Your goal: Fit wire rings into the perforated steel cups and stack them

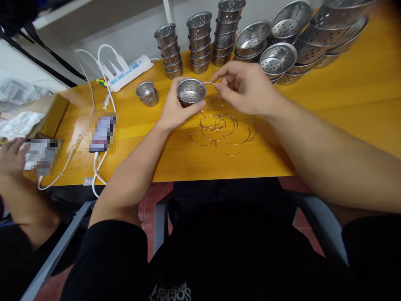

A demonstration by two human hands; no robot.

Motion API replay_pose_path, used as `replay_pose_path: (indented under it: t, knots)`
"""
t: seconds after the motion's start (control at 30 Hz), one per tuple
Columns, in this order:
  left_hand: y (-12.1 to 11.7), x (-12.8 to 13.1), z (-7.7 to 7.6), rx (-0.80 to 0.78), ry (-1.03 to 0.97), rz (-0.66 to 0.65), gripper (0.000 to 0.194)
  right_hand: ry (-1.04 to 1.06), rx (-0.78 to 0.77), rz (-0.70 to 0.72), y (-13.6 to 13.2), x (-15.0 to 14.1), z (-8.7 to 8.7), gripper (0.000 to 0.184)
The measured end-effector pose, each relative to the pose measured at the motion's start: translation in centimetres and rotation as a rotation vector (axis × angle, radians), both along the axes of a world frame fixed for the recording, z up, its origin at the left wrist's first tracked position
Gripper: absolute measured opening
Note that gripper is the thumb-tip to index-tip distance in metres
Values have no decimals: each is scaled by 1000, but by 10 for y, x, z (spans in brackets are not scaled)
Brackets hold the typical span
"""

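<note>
My left hand (178,106) is wrapped round a small perforated metal cup (191,93), its open top tilted toward me. Between thumb and fingertips, my right hand (244,85) pinches a thin curved wire (208,82). The wire's far end reaches the cup's right rim; whether it passes through a hole is too small to tell. Below both hands, several loose curved wires (216,127) lie overlapping on the wooden table (263,156).
Stacked perforated cups (171,54) line the back, with wider perforated bowls (277,60) at the right. Two nested cups (147,94) stand left of my hand. Farther left are a power strip (133,73), a phone (102,131) with cables, and another person's hand (12,156).
</note>
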State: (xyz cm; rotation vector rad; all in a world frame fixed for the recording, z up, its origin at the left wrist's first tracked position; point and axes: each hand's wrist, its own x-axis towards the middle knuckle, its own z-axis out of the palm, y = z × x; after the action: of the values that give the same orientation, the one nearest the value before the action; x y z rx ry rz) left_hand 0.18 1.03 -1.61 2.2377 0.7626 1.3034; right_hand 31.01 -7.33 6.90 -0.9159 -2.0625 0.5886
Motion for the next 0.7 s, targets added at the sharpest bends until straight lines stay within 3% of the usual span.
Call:
replay_pose_path:
  t: [0.2,0.4,0.7]
  knots:
    - [-4,17,-16,-6,44,-70,115,82,131,-38,5,-20,-17,25]
    - [-10,20,-13,-38,30,-90,116,87,161,-105,4,-22,-19,35]
    - [-7,19,-16,-41,75,-87,122,130,119,-106,11,-18,-27,31]
